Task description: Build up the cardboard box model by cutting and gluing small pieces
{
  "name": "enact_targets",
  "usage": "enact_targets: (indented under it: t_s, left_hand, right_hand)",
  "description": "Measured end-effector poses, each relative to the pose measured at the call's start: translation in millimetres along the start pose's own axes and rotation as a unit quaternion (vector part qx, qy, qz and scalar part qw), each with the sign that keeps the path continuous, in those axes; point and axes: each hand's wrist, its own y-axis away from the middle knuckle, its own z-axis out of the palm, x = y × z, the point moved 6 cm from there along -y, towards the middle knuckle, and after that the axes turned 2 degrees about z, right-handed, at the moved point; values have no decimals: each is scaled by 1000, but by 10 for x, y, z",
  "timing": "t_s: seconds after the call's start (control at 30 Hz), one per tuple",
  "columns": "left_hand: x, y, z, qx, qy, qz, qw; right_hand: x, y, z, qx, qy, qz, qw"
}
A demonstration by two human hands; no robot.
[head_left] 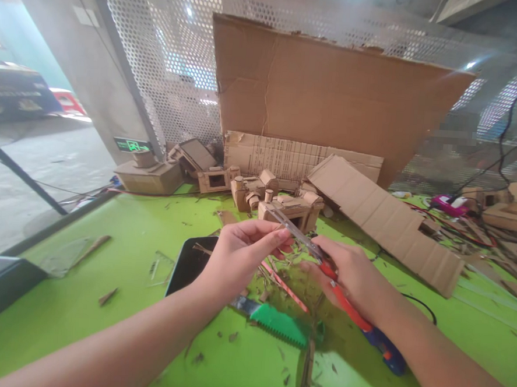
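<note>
"Progress?"
"Tiny brown piece (278, 225) loose, unattached; brown cardboard box-shaped models (312, 204) beyond look assembled. Remainder: can't tell."
"Position?"
"Right grip (356, 272) clenched around red-and-blue-handled, silver-bladed cutting tool (348, 306). Piece pinched in left grip's (234, 259) fingertips, mostly hidden, beside blades. Models farther back, green counter (144, 350)."

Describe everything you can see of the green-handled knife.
The knife lies on the green table, handle to the right, blade to the left. The handle is bright green, plastic by its look, with a row of small teeth along its near edge. The blade is grey and metallic-looking; its far end is hidden behind the left hand. A brown strip crosses near the handle's right end; whether they touch is unclear. Neither hand grips it.
</note>
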Motion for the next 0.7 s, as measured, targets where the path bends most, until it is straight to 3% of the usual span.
enact_targets:
  t_s: [0.17,0.53,0.7]
  left_hand:
    - [-11,-18,-7,-1,15,-1,1000]
    - [3,12,44,-17,12,1,1000]
    - [-3,8,31,-10,22,-15,1000]
  right_hand:
    - [-37,6,12,-22,-24,-15,999]
    - [22,-9,77,51,38,2,998]
    - [42,-15,52,46,14,5,999]
